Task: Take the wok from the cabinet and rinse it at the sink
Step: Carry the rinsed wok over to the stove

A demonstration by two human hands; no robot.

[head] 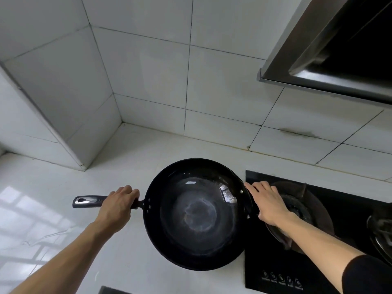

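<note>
A black wok (197, 215) with a long dark handle is in the middle of the view, above the white countertop (63, 209), its right edge over the stove's left side. My left hand (118, 205) grips the long handle close to the bowl. My right hand (268, 203) holds the wok's right rim, where a small side handle is hidden under the fingers. The wok's inside looks empty, with a pale sheen at the bottom. No sink or cabinet is in view.
A black glass gas stove (275, 264) with a burner ring (301, 200) lies to the right. A dark pot (381, 232) sits at the far right edge. A range hood (339, 49) hangs at the top right. White tiled walls enclose the counter behind.
</note>
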